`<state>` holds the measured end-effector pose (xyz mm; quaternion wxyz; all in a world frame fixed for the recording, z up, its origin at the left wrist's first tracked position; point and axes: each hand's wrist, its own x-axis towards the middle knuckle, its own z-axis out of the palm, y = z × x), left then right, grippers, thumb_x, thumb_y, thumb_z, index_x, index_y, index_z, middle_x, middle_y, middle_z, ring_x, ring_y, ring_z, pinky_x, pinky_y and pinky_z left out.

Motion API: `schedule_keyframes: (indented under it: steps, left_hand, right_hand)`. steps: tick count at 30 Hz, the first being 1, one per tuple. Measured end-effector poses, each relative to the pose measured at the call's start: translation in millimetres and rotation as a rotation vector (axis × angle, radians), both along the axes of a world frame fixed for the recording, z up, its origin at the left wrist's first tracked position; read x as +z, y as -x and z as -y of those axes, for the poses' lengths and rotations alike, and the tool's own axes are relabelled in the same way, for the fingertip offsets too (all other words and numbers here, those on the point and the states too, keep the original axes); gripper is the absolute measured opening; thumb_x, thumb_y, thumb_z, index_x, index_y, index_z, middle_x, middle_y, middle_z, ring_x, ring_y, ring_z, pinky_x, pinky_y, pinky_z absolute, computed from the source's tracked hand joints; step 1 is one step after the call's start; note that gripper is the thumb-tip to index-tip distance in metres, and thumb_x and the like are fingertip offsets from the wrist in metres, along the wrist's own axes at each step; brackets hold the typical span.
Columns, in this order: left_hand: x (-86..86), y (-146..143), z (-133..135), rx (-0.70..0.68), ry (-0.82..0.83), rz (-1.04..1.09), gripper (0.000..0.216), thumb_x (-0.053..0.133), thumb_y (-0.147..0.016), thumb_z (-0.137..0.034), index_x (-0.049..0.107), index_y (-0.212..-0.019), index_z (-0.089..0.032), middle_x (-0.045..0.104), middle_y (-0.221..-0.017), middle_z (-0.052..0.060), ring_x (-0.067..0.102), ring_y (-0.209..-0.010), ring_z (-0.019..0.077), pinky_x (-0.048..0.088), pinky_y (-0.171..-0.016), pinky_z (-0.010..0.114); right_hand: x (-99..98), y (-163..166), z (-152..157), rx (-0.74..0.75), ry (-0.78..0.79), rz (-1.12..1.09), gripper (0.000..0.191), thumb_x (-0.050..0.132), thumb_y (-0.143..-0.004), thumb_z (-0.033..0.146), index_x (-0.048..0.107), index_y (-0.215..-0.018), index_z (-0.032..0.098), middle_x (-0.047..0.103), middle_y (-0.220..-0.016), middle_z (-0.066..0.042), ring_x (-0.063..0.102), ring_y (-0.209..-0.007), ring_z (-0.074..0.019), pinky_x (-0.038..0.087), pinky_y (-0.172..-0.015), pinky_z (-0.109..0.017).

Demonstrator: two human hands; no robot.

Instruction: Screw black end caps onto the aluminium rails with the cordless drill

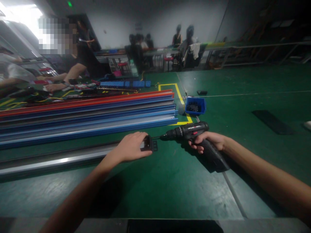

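My right hand (206, 141) is wrapped around the handle of a black cordless drill (194, 130), with a finger at its red trigger area. The drill lies nearly level, its bit (159, 137) pointing left at a black end cap (153, 144). That cap sits at the right end of a long black and silver metal profile (63, 160) on the green table. My left hand (132, 145) grips the profile's end from above, fingers on the far side and thumb near. Whether the bit touches a screw is too small to tell.
Several long blue and red profiles (97, 118) lie behind, parallel to mine. A blue bin (195, 106) with small black parts stands near yellow tape. A dark flat piece (272, 121) lies at right. A co-worker's arms (73, 72) are over parts and wires at far left.
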<state>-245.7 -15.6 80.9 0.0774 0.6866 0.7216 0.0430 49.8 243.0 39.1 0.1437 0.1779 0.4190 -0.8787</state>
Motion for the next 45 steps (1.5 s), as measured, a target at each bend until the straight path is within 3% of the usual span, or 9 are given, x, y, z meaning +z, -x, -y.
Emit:
schedule_keyframes:
  steps: [8, 14, 22, 32, 45]
  left_hand:
    - [4.6, 0.2, -0.8, -0.003, 0.027, 0.041, 0.063, 0.062, -0.085, -0.065, 0.059, -0.125, -0.016, 0.067, -0.127, 0.016, 0.066, -0.114, 0.0332, 0.052, -0.096, 0.046]
    - [6.2, -1.1, -0.7, 0.02, 0.021, 0.069, 0.067, 0.065, -0.082, -0.068, 0.059, -0.125, -0.017, 0.067, -0.128, 0.016, 0.066, -0.114, 0.0329, 0.052, -0.095, 0.045]
    - [-1.9, -0.7, -1.2, 0.053, -0.002, 0.038, 0.064, 0.067, -0.08, -0.066, 0.06, -0.123, -0.019, 0.069, -0.122, 0.012, 0.066, -0.109, 0.0328, 0.052, -0.092, 0.045]
    - [-5.0, 2.6, -2.1, 0.025, 0.008, 0.059, 0.063, 0.067, -0.083, -0.066, 0.059, -0.121, -0.017, 0.068, -0.121, 0.013, 0.064, -0.109, 0.0314, 0.051, -0.094, 0.045]
    - [-5.6, 2.9, 1.5, 0.054, -0.012, 0.115, 0.064, 0.071, -0.08, -0.066, 0.061, -0.121, -0.018, 0.068, -0.121, 0.011, 0.064, -0.108, 0.0309, 0.05, -0.092, 0.046]
  right_hand:
    - [5.6, 4.0, -8.2, 0.037, 0.014, 0.055, 0.022, 0.069, -0.082, 0.013, 0.07, -0.103, 0.006, 0.073, -0.088, -0.009, 0.066, -0.059, -0.0098, 0.061, -0.063, -0.024]
    - [13.5, 9.0, -15.5, 0.077, 0.008, -0.028, 0.031, 0.068, -0.084, 0.013, 0.069, -0.113, 0.002, 0.075, -0.104, -0.015, 0.065, -0.059, -0.0091, 0.065, -0.067, -0.029]
    - [0.3, 7.0, -15.6, 0.086, 0.014, -0.089, 0.033, 0.068, -0.086, 0.015, 0.068, -0.116, 0.003, 0.075, -0.11, -0.017, 0.065, -0.061, -0.0093, 0.064, -0.068, -0.028]
    - [-10.8, 4.5, -16.6, 0.061, 0.005, -0.094, 0.025, 0.071, -0.085, 0.014, 0.071, -0.108, 0.005, 0.076, -0.1, -0.013, 0.064, -0.061, -0.0088, 0.064, -0.065, -0.027]
    - [-6.6, 6.7, -14.7, 0.06, -0.005, -0.046, 0.019, 0.073, -0.081, 0.015, 0.072, -0.098, 0.007, 0.073, -0.086, -0.006, 0.06, -0.056, -0.0063, 0.06, -0.063, -0.023]
